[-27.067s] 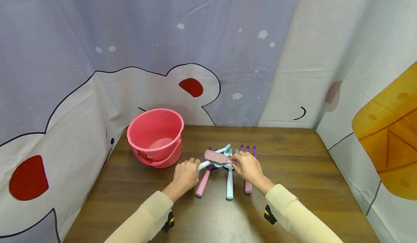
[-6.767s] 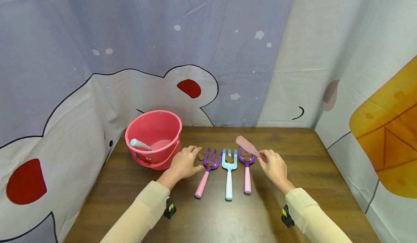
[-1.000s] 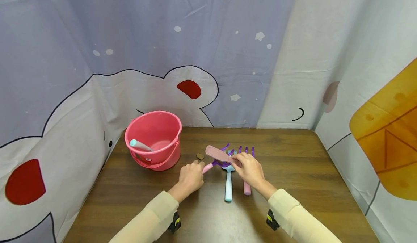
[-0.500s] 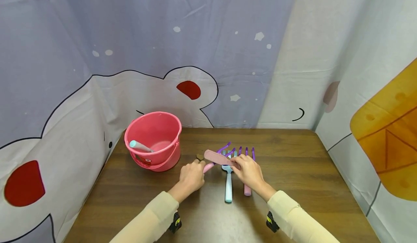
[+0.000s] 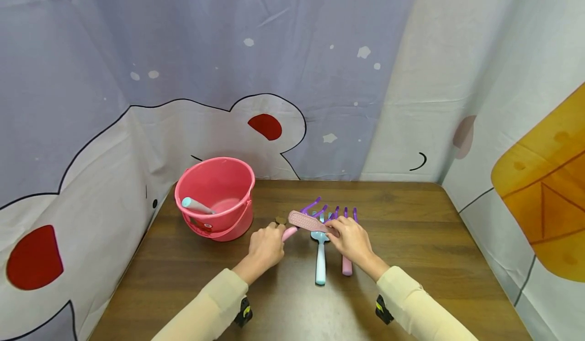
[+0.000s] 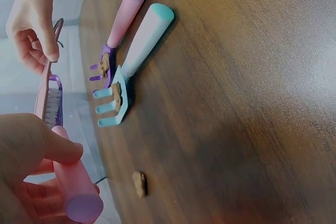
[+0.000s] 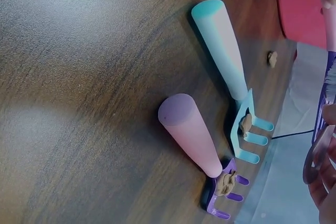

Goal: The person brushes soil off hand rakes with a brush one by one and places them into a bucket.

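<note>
My left hand (image 5: 266, 247) grips the pink handle (image 6: 76, 190) of a toy garden fork with purple tines (image 5: 318, 202), lifted above the table. In my right hand (image 5: 351, 237) is a pink brush (image 5: 307, 221); its white bristles (image 6: 53, 106) face down against the purple head, which they partly hide. Under the hands lies a light-blue fork (image 5: 321, 265) with a brown lump (image 6: 116, 95) on its head. Beside it is a second pink-handled purple fork (image 7: 191, 135), also bearing a brown lump (image 7: 226, 183).
At the back left stands a pink bucket (image 5: 235, 224), with a pale-blue handle (image 5: 197, 205) leaning out over its rim. A loose brown lump (image 6: 140, 183) lies on the wooden table (image 5: 411, 259), just beyond the left hand. Printed curtains (image 5: 338, 76) hang behind the table.
Earlier, the left hand held a pale-blue fork, later seen in the bucket. The left purple fork has since been picked up from the table. Lately the brush shifts slightly along its head.
</note>
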A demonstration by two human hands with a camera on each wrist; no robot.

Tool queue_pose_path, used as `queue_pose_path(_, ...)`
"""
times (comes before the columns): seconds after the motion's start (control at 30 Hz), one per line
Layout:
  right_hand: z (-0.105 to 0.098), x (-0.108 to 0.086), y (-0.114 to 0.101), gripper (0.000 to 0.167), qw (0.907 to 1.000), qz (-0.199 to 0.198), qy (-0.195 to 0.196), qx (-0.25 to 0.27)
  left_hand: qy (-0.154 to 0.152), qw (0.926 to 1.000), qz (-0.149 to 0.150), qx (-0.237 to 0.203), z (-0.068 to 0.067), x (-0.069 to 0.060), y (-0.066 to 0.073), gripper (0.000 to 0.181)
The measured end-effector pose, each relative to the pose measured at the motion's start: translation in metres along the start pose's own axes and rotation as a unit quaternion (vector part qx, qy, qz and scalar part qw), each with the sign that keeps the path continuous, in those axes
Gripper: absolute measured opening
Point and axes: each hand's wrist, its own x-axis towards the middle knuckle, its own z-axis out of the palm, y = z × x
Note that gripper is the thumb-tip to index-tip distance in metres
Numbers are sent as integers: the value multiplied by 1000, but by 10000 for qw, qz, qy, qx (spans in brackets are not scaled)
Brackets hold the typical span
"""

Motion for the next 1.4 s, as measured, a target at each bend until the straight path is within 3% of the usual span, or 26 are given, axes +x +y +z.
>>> queue_pose_path(0.53,-4,-3,9,25,9997,212,8,-141,-100,9998,-87,179,-1,0,-6,37)
queue_pose_path(0.83,-8,-7,21,23,9974,665,-56,-272,-93,9997,-167,179,0,-4,-13,35)
queue_pose_path(1.13,-10,-7,25,22,9980,457,108,-412,-78,9996,-128,246,1,-7,-15,38)
queue_pose_path(1.4,-14,-4,23,22,9973,654,181,-289,-97,9995,-170,232,0,-9,-18,33)
